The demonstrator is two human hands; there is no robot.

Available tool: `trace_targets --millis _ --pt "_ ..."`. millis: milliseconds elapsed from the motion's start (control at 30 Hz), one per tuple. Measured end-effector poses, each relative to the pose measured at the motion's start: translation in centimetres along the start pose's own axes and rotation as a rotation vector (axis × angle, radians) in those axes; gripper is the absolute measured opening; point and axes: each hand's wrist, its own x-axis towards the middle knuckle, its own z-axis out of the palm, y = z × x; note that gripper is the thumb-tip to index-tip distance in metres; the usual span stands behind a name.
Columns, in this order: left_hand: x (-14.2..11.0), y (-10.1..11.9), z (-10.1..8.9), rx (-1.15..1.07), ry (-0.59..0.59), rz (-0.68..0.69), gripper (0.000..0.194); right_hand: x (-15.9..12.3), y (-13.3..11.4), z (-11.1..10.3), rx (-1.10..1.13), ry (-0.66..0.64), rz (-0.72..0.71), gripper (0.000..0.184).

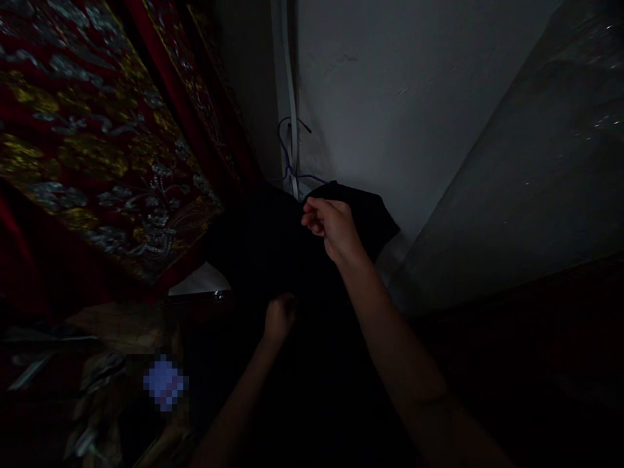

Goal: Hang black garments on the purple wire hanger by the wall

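The scene is very dark. A black garment (361,208) hangs on a purple wire hanger (287,153) against a white wall. My right hand (331,227) is raised at the garment's top edge, fingers curled in a pinch on the dark cloth near the hanger. My left hand (277,318) is lower, closed into the same black cloth, its fingers mostly lost in shadow.
A red hanging cloth (97,143) with gold and silver embroidery fills the upper left. A white pipe or cord (287,78) runs down the wall corner. A grey sheet-covered surface (526,182) slopes on the right. Cluttered dim objects (97,383) lie at the lower left.
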Motion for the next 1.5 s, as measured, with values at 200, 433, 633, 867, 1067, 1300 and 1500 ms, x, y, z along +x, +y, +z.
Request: trace_targets --millis 200,433,633,867,1067,1300,1500 --pt "3.9 5.3 -5.1 0.061 -0.090 0.111 0.012 -0.5 0.8 -1.3 -0.177 -0.156 -0.078 0.030" --pt "6.9 16.1 -13.6 -0.025 0.472 0.721 0.028 -0.3 0.3 -1.3 -0.365 -0.254 -0.358 0.036" --pt "8.8 16.3 -13.9 0.147 0.504 0.798 0.012 -0.2 3.9 -1.4 -0.583 -0.082 -0.589 0.034" --pt "7.0 16.8 -17.0 0.033 0.775 0.697 0.018 -0.9 9.3 -2.3 -0.603 -0.180 -0.232 0.032" --pt "7.1 17.0 -17.3 0.098 0.581 0.734 0.015 -2.4 5.6 -1.4 -0.431 -0.209 -0.345 0.038" --pt "7.6 15.6 -15.7 0.166 0.567 0.777 0.013 -0.9 3.1 0.2 -0.523 -0.192 -0.522 0.035" --pt "7.2 15.8 -15.6 0.047 0.786 0.660 0.017 -1.3 5.8 0.0 -0.556 -0.172 -0.479 0.030"
